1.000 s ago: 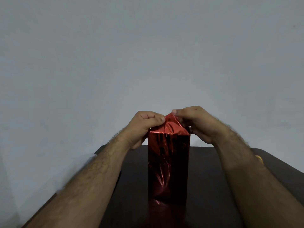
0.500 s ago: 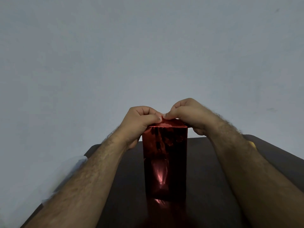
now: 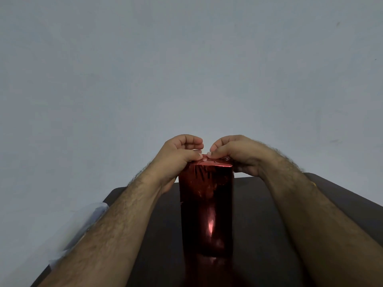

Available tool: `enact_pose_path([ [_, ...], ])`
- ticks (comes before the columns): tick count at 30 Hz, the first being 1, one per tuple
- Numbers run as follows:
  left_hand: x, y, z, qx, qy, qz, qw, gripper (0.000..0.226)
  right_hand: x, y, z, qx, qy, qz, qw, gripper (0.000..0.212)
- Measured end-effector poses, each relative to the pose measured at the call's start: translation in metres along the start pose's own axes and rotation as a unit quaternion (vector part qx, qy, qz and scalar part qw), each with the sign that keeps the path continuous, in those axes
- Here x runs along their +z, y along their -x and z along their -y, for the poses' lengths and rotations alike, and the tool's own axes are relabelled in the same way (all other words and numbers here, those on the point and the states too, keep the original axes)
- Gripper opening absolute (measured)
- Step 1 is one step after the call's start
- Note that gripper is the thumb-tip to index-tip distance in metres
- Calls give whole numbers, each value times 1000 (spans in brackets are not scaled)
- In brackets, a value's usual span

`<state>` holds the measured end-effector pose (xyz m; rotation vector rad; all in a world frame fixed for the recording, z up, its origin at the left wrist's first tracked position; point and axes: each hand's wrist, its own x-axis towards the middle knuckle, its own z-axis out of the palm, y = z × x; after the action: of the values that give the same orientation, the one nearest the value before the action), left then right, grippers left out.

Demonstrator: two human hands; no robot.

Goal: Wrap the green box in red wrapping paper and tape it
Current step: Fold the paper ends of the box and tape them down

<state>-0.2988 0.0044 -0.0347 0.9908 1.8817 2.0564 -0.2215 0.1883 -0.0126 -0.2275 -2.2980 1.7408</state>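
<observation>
Only red wrapping paper [image 3: 206, 206] shows, both hands [image 3: 178, 156] [image 3: 236, 154] pinching its top fold; green box hidden.

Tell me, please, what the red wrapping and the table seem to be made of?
Red wrapping paper: likely metallic foil paper, glossy; it mirrors light and creases sharply. Table: dark, smooth, semi-gloss surface, perhaps lacquered wood or laminate; it reflects the wrapped box faintly.

A plain pale grey-blue wall [image 3: 186, 69] fills most of the view, bare but for a few faint marks toward its right side. Below it stands a dark brown table [image 3: 259, 204], its glossy top catching a dim reflection. The light is soft and even.
</observation>
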Motion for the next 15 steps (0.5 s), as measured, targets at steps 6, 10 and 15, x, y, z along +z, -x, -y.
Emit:
enact_pose_path([
  [6, 0, 2, -3, 152, -245, -141, 947, 19, -2, -2, 0, 47, -21, -32, 998, 12],
  [10, 10, 12, -15, 155, -316, -87, 932, 9, -3, -6, 0, 67, -35, -50, 996, 19],
  [15, 12, 19, -24, 96, -395, -38, 913, 19, -7, -4, -1, 69, -54, -38, 995, 15],
])
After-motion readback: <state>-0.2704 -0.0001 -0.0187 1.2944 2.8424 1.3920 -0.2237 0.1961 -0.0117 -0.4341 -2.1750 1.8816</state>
